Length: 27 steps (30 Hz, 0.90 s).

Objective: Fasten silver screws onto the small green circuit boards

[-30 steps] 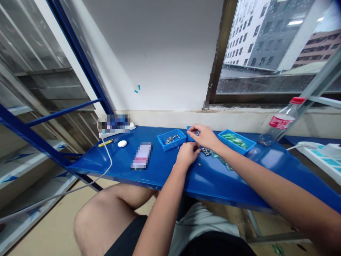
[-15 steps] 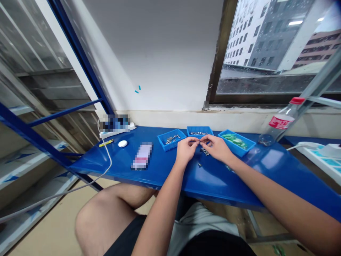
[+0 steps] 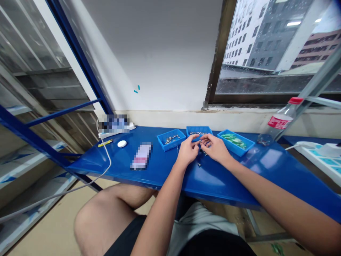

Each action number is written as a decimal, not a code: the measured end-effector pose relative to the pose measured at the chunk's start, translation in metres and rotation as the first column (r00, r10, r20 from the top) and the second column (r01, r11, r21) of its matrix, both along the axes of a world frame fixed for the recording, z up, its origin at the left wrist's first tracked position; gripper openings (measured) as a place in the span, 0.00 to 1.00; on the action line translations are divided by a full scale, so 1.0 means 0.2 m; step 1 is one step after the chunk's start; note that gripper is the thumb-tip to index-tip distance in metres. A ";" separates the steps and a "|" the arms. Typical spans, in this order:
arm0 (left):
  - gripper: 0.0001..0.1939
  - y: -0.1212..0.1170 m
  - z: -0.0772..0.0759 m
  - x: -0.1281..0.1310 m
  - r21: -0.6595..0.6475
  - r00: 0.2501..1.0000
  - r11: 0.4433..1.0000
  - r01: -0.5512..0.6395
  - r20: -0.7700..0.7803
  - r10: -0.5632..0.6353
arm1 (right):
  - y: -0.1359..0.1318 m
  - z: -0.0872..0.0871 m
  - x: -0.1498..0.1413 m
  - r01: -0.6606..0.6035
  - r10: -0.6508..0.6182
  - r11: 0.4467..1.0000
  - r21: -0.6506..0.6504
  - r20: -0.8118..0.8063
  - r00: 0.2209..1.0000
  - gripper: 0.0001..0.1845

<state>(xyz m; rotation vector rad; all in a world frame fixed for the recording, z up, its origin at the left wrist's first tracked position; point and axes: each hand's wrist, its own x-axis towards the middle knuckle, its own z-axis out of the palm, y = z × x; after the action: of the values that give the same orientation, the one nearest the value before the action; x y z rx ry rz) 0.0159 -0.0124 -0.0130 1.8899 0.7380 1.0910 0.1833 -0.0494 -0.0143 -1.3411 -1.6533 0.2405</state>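
My left hand (image 3: 188, 149) and my right hand (image 3: 214, 147) are close together above the blue table, their fingers curled toward each other. Between the right thumb and fingers is a small metal piece (image 3: 200, 141), too small to name. The left fingers are bent near the thumb; what they hold, if anything, I cannot make out. Below the right fingers lie small screws (image 3: 203, 152), partly covered by the hand. One loose screw (image 3: 199, 165) rests on the table nearer to me. Just beyond my hands stands a blue tray of small metal parts (image 3: 198, 127).
Left of my hands is another blue tray with screws (image 3: 171, 140); to the right, one with green pieces (image 3: 236, 141). A clear bottle with a red cap (image 3: 278, 122) leans at the right. A blurred phone-like object (image 3: 142, 155), white round case (image 3: 122, 143) and yellow cutter (image 3: 105, 143) lie left.
My fingertips have drawn slightly apart from where they met. The left fingers have spread a little from the thumb, while the trays and loose screw stay put.
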 end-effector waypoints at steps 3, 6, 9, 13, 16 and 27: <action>0.33 0.00 0.00 0.01 0.008 1.000 1.000 0.023 -0.008 -0.023 | 0.00 0.01 0.01 0.030 -0.038 0.997 0.066 0.113 0.993 0.13; 0.23 -0.01 0.01 0.00 0.027 0.995 0.998 -0.053 -0.078 0.055 | 0.00 0.01 0.01 0.052 -0.062 0.996 0.079 0.129 0.990 0.10; 0.17 -0.02 0.03 -0.02 0.095 0.970 0.989 -0.113 -0.206 0.130 | 0.00 0.02 0.01 -0.002 0.000 0.999 0.038 0.064 0.998 0.10; 0.19 -0.01 0.03 -0.04 0.120 0.944 0.986 -0.113 -0.298 0.145 | 0.00 0.02 0.02 -0.102 0.102 0.995 -0.010 0.018 0.995 0.12; 0.15 0.00 0.02 -0.04 0.094 0.948 0.990 -0.106 -0.291 0.129 | 0.00 0.02 0.03 -0.102 0.102 0.994 -0.042 0.000 0.995 0.11; 0.12 0.02 0.00 -0.03 0.068 0.961 0.984 -0.162 -0.217 0.173 | 0.01 0.00 0.03 -0.110 0.091 0.981 -0.158 -0.124 0.988 0.11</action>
<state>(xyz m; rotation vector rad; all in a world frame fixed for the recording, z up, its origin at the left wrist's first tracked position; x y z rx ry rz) 0.0099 -0.0087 -0.0121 2.0429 1.0223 1.0175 0.1896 -0.0470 -0.0151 -1.3400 -1.6330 0.5159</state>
